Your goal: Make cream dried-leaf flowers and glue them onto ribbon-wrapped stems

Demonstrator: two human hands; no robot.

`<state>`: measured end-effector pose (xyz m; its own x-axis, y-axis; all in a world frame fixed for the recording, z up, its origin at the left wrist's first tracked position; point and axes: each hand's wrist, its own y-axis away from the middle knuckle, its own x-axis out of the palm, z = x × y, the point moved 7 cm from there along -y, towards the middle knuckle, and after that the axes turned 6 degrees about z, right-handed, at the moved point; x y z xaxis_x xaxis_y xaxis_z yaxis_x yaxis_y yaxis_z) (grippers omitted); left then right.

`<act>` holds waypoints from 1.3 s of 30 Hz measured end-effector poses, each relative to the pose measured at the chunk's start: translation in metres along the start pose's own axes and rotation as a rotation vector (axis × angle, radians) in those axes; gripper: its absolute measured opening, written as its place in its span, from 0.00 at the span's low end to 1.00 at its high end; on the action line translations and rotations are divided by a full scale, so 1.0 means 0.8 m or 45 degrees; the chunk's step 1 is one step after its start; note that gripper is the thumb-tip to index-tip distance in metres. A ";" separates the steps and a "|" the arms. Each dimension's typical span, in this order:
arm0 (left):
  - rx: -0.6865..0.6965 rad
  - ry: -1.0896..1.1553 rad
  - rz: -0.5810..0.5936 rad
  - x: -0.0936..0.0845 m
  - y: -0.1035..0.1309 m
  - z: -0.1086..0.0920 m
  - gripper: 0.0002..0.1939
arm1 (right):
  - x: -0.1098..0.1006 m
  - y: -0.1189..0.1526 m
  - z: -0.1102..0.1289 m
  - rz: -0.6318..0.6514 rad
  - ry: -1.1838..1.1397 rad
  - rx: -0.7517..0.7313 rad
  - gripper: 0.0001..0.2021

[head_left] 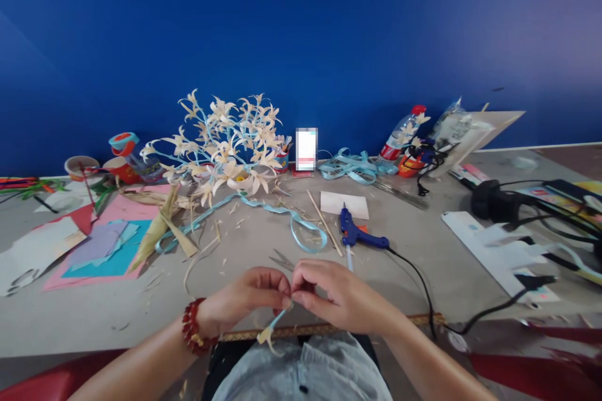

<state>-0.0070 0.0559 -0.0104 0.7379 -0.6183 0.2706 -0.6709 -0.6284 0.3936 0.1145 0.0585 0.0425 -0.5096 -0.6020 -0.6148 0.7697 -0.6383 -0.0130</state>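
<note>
Close to the table's front edge, my left hand (258,293) pinches the blue-wrapped stem of a small cream flower (266,334), which hangs down below the fingers. My right hand (332,293) is closed at the same spot, its fingertips meeting those of the left. Whatever lies between the right fingertips is too small to make out. Just beyond the hands lies a pair of scissors (282,260), partly covered by the right hand. A light blue ribbon (308,241) curls across the table behind them.
A blue glue gun (362,235) with a black cord lies right of centre. Cream flowers (230,150) on blue stems stand at the back left. Dried husks (160,229) and coloured paper (110,250) lie left. A power strip (493,257) and a bottle (399,135) are right.
</note>
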 end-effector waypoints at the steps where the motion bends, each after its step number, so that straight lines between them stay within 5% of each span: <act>1: -0.011 -0.025 0.020 0.002 0.000 -0.002 0.08 | 0.000 0.001 -0.001 0.023 0.015 0.008 0.01; 7: -0.060 -0.260 0.095 0.007 -0.002 -0.018 0.05 | 0.005 0.001 -0.012 0.132 -0.036 0.096 0.01; 12: -0.081 -0.731 0.030 0.004 0.002 -0.037 0.04 | 0.024 -0.004 -0.034 0.137 -0.447 0.204 0.03; 18: 0.007 -0.936 0.054 0.007 0.002 -0.060 0.05 | 0.044 -0.007 -0.053 0.025 -0.871 0.249 0.05; 24: 0.135 -0.598 0.086 -0.009 0.004 -0.065 0.12 | 0.035 0.000 -0.048 -0.167 -0.941 0.202 0.08; 29: 0.580 -0.157 -0.346 -0.044 0.012 -0.042 0.08 | 0.029 0.002 -0.043 -0.369 -1.233 0.118 0.12; 34: 0.859 -0.100 -0.487 -0.026 0.016 -0.011 0.11 | 0.052 -0.007 -0.045 -0.410 -1.645 0.081 0.14; 39: 0.826 -0.018 -0.586 -0.014 0.014 0.006 0.09 | 0.067 -0.009 -0.050 -0.471 -1.759 0.158 0.15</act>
<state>-0.0233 0.0535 -0.0135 0.9533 -0.2332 0.1921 -0.2113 -0.9690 -0.1280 0.0969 0.0500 -0.0222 -0.6833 -0.3245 0.6541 0.5117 -0.8518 0.1120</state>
